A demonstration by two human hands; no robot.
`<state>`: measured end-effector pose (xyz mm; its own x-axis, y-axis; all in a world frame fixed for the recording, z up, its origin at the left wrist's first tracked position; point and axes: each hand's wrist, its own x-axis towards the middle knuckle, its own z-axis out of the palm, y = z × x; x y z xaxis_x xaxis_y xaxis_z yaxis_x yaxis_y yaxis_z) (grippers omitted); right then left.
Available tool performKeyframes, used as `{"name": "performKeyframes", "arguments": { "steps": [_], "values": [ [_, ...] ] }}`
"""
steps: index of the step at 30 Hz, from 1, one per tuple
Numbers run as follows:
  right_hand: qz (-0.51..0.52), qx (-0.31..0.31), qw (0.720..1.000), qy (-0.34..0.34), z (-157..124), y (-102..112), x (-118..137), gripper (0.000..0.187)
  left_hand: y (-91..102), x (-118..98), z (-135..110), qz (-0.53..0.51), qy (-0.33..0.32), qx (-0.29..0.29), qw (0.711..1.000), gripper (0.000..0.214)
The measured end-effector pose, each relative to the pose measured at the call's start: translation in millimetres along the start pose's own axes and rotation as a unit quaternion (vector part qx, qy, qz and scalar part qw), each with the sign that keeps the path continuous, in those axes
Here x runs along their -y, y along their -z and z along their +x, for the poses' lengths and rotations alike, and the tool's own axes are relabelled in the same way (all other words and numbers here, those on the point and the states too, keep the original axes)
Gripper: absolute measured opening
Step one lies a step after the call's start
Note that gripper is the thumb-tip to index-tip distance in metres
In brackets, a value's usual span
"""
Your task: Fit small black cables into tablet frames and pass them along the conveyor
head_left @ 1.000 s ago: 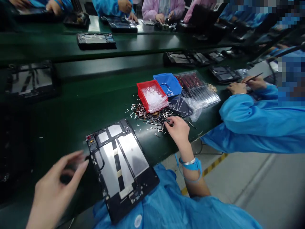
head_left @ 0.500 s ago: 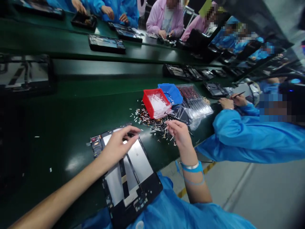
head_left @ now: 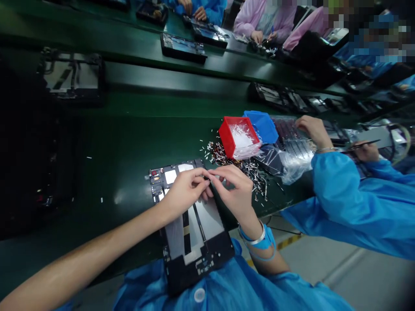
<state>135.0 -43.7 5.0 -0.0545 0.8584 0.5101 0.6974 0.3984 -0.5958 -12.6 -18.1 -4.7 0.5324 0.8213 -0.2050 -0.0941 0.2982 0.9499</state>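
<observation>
Left hand (head_left: 183, 190) and right hand (head_left: 238, 190) meet over an opened tablet (head_left: 194, 233)

The fingers of each hand are pinched together, thumb to forefinger, and the two sets of tips meet above the tablet's upper right part. Whether a small piece sits between them is too small to tell. The tablet lies directly beneath the fingers, inner side up, pale panels and dark strips showing; its lower end, toward the wearer, reaches over the edge of the bench (head_left: 129, 138) to the blue garment (head_left: 214, 293). Behind the right fingers, that wrist wears a blue strap (head_left: 267, 239) and a silvery bracelet (head_left: 259, 233).

Just right of the fingers and beyond them spreads a heap of small parts (head_left: 256, 175), white, brown and black. A few white slips (head_left: 101, 200) lie well left of the fingers. Past the heap stands a red bin (head_left: 227, 142) of white pieces, with a blue bin (head_left: 269, 131) just behind it. Farther right of the fingers are clear plastic packaging (head_left: 295, 162) and a co-worker's hand (head_left: 314, 129).

Well beyond the fingers, more opened devices (head_left: 183, 47) rest in rows, and people in blue and pink sleeves (head_left: 248, 21) work.
</observation>
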Motion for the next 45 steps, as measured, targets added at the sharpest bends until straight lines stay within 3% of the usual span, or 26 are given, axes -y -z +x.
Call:
{"name": "performKeyframes", "arguments": {
  "steps": [4, 9, 14, 16, 20, 28, 36, 39, 41, 43, 45],
  "values": [
    [-0.012, 0.032, 0.999, 0.033, 5.8, 6.7, -2.5, 0.013, 3.8, -2.0, 0.9, 0.055, -0.023, 0.006, 0.998, 0.009],
    [0.000, 0.031, 0.999, 0.044, 13.5, 8.0, -11.0, 0.013, 7.6, -5.5, 3.0, 0.019, 0.005, 0.026, 0.999, 0.018],
    [-0.018, -0.052, 0.998, 0.004, 14.3, 6.4, -11.9, 0.012, 10.8, -8.4, 5.9, -0.040, 0.075, 0.015, 0.996, 0.018],
    [-0.030, -0.040, 0.998, 0.041, 12.4, 2.9, -9.3, 0.012, 12.3, -8.9, 7.7, -0.052, 0.084, 0.006, 0.995, 0.004],
    [-0.062, 0.001, 0.989, 0.133, 8.6, -7.9, -6.8, 0.012, 14.5, -9.2, 10.3, -0.052, 0.089, 0.007, 0.995, 0.013],
    [-0.048, -0.007, 0.988, 0.144, 4.2, -9.9, -14.1, 0.008, 8.9, -10.2, 7.8, -0.038, 0.074, -0.028, 0.996, 0.017],
    [-0.074, 0.018, 0.981, 0.180, 10.8, -3.0, -13.7, 0.016, 11.9, -11.0, 7.1, 0.048, 0.049, -0.044, 0.997, 0.024],
    [-0.135, -0.053, 0.980, 0.139, 27.6, 13.2, -38.5, 0.016, 14.1, -10.4, 8.4, 0.051, 0.070, -0.052, 0.995, 0.021],
    [-0.216, -0.119, 0.967, 0.062, 41.4, 26.7, -62.9, 0.017, 15.0, -9.8, 9.1, 0.041, 0.089, -0.051, 0.994, 0.019],
    [-0.277, -0.105, 0.955, 0.011, 51.5, 37.0, -81.8, 0.019, 15.7, -10.3, 9.6, 0.026, 0.104, -0.047, 0.993, 0.018],
    [-0.306, -0.084, 0.948, 0.007, 53.8, 40.4, -85.8, 0.017, 16.3, -12.0, 9.8, 0.011, 0.109, -0.043, 0.993, 0.015]
  ]
}}
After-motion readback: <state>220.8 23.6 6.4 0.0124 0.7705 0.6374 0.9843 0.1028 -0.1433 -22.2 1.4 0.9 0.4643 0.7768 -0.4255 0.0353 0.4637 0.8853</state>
